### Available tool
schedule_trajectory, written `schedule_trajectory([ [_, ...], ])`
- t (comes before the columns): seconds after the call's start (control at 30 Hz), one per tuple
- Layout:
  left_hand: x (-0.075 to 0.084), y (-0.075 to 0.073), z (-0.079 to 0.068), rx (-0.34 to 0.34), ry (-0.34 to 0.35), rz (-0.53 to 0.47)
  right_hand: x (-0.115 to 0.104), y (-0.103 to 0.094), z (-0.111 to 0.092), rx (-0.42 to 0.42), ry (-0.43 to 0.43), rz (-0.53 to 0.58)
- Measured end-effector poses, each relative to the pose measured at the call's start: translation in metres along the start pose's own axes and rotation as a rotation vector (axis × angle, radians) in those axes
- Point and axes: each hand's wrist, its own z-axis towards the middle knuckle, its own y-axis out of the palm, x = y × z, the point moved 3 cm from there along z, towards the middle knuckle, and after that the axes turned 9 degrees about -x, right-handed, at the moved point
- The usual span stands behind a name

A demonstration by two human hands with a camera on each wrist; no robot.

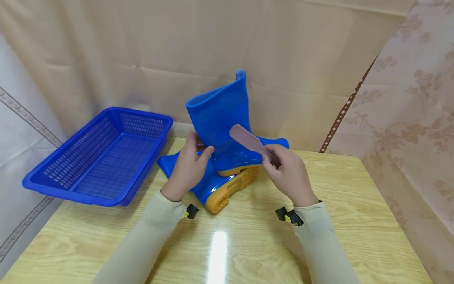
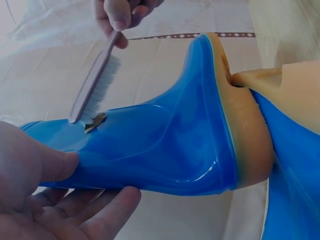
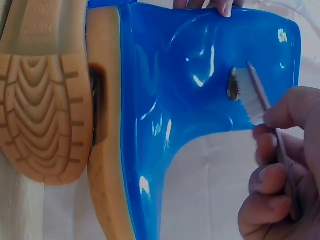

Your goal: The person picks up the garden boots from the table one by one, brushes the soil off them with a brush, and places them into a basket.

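Observation:
A blue rain boot (image 1: 221,118) with a tan sole stands upright, leaning slightly. My left hand (image 1: 187,170) steadies its shaft from the left, thumb on one side and fingers round the other in the left wrist view. In my right hand (image 1: 290,172) I grip the handle of a mauve scrubbing brush (image 1: 248,140). Its white bristles (image 3: 251,95) touch or nearly touch a dark brown smear (image 3: 233,85) on the shaft. A second blue rain boot (image 1: 207,185) lies on its side under the upright one, its patterned sole (image 3: 42,115) visible in the right wrist view.
A blue plastic basket (image 1: 122,199) with perforated sides sits at the left of the wooden table (image 1: 340,221). Beige cloth (image 1: 149,59) hangs behind the table, and a patterned curtain (image 1: 408,130) is on the right.

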Motion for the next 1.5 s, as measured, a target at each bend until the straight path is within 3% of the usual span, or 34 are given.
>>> schedule_trajectory([
  [0.17, 0.001, 0.002, -0.001, -0.012, 0.006, 0.016, -0.005, 0.000, -0.002, 0.024, -0.035, 0.087],
  [0.33, 0.007, 0.003, -0.003, -0.045, 0.021, 0.014, -0.011, 0.003, -0.003, -0.038, -0.032, 0.058],
  [0.67, 0.005, 0.003, -0.001, -0.020, -0.030, 0.030, -0.004, 0.001, -0.005, -0.149, 0.143, 0.044],
  [1.0, 0.000, 0.003, 0.001, -0.015, -0.044, 0.038, -0.002, -0.008, -0.007, -0.089, 0.247, 0.048],
  [1.13, 0.000, 0.003, 0.001, -0.015, -0.045, 0.041, -0.002, -0.012, -0.007, -0.024, 0.233, 0.050],
  [1.23, 0.000, 0.003, 0.000, -0.024, -0.042, 0.041, -0.003, -0.011, -0.006, 0.017, 0.177, 0.055],
  [1.4, 0.001, 0.003, -0.002, -0.043, -0.003, 0.033, -0.009, 0.000, -0.003, -0.031, 0.079, 0.054],
  [1.5, 0.003, 0.004, -0.003, -0.048, 0.001, 0.029, -0.009, 0.004, -0.002, -0.069, 0.090, 0.038],
])
